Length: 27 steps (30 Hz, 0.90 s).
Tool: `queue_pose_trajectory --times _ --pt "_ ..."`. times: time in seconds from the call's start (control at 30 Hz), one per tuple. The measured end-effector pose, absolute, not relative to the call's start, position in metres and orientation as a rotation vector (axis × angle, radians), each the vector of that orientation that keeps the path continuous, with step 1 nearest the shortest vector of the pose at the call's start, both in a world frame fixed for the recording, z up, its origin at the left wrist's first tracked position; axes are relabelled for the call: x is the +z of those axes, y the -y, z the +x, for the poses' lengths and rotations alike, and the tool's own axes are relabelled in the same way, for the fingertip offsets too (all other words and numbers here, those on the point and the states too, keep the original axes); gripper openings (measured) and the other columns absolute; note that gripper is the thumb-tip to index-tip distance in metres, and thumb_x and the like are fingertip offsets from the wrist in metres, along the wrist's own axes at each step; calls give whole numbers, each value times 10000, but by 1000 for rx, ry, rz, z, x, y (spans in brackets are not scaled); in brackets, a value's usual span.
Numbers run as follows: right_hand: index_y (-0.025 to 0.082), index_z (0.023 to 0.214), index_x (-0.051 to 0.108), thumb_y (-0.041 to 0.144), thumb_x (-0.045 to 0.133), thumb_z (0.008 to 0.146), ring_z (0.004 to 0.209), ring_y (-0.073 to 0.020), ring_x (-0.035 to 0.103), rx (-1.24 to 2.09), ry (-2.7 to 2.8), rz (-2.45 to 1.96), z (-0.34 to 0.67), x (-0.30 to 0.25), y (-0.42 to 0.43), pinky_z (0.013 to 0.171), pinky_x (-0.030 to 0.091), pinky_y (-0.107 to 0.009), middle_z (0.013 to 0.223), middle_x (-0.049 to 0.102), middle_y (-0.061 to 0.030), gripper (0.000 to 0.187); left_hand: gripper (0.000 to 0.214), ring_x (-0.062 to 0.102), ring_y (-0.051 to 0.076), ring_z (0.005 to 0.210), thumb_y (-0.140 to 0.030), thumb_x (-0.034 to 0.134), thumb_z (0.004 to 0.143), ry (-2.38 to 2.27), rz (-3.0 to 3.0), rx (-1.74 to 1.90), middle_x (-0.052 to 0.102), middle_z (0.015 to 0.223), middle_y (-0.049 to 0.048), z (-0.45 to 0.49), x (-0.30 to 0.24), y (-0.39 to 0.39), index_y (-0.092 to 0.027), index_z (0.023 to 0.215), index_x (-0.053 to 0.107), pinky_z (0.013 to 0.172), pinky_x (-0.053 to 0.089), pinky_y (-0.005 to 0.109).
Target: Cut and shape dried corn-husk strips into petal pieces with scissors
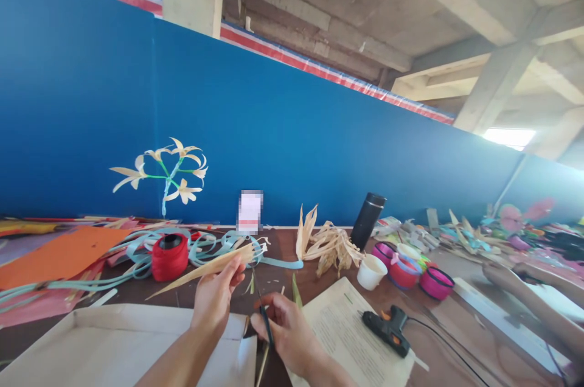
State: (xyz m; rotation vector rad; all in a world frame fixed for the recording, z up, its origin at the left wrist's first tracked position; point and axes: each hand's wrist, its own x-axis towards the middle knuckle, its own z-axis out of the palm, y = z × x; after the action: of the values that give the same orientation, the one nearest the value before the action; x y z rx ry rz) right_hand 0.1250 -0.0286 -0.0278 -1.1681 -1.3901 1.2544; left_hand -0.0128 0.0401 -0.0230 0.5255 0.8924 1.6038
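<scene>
I see the left hand [213, 299] pinched closed on a pale husk strip [201, 271], raised over the worktop [280, 244]. Right hand [292, 329] curled around a dark-handled tool [266, 321], tip near the strip's broad end; contact I cannot tell. Beyond: red roll [168, 264] left, dried husks [336, 245] ahead, glue gun [387, 329] right.

A straw-coloured husk [201, 271] and black-handled tool [266, 323] stand out over a brown table [280, 241] with a red spool [168, 264], pale-blue ribbon [283, 263] and an orange sheet [59, 256]. Cream flowers [137, 174] on green stems [156, 177] show against a plain blue panel [274, 131], below red, white and blue striped sheeting [319, 70].
</scene>
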Motion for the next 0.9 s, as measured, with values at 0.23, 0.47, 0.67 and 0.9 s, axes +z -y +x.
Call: queue_pose_trajectory --times 0.23,0.47,0.67,0.9 --pt "173 826 611 379 647 702 491 -96 482 1221 1310 -1121 123 -21 26 507 365 -211 557 523 42 243 258 626 154 627 -317 717 565 -993 611 1519 661 661 37 -3 -20 -31 -136 741 662 579 499 244" --pt "188 867 638 420 633 714 519 -111 479 1167 1324 -1102 124 -29 21 529 405 -230 591 533 24 278 289 617 130 629 -292 734 561 -955 545 1489 666 684 31 2 -21 -27 -118 777 652 574 495 221" --pt "180 883 644 406 638 720 495 -96 452 1163 1359 -1079 124 -28 21 498 386 -217 581 512 27 279 234 607 111 598 -234 733 564 -931 469 1487 654 664 33 2 -22 -28 -107 738 644 541 493 201" --pt "189 885 664 410 607 748 509 -90 421 1144 1412 -1078 120 -22 21 488 369 -204 592 479 26 267 213 598 108 554 -219 728 562 -940 441 1507 638 605 22 -1 -22 -31 -97 705 627 510 487 198"
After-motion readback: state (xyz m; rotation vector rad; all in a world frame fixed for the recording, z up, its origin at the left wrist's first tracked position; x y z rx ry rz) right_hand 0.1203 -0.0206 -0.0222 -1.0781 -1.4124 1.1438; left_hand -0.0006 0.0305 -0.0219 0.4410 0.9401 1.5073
